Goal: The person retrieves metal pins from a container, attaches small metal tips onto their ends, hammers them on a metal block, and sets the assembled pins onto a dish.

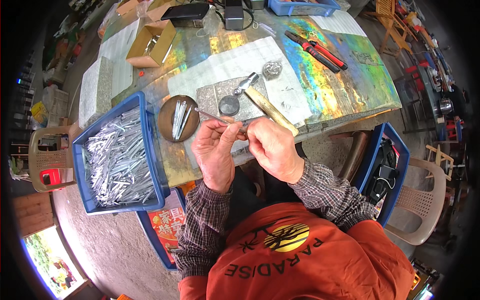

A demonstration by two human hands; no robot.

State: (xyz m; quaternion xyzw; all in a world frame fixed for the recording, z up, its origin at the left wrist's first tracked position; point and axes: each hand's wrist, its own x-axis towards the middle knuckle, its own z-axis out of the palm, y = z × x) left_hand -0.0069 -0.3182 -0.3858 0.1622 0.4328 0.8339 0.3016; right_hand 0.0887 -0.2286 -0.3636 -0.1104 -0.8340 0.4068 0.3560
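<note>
Between its thumb and fingers, my left hand (215, 152) pinches a thin metal strip (210, 116) that points to the upper left. My right hand (276, 150) is closed and meets the left fingertips at the strip's near end. What its fingers grip is hidden. Just beyond the hands, a round dark disc (229, 105) rests on a flat grey stone slab (207, 101). A hammer (270, 109) with a wooden handle lies slantwise beside it. To the left, a round brown wooden dish (166, 122) holds several silver strips (179, 120).
A blue crate (162, 192) full of silver metal strips (117, 160) stands left of the table. Red-handled pliers (320, 54) lie at the far right. A crumpled clear bag (272, 70), an open cardboard box (137, 60) and a stone block (97, 90) surround the work spot.
</note>
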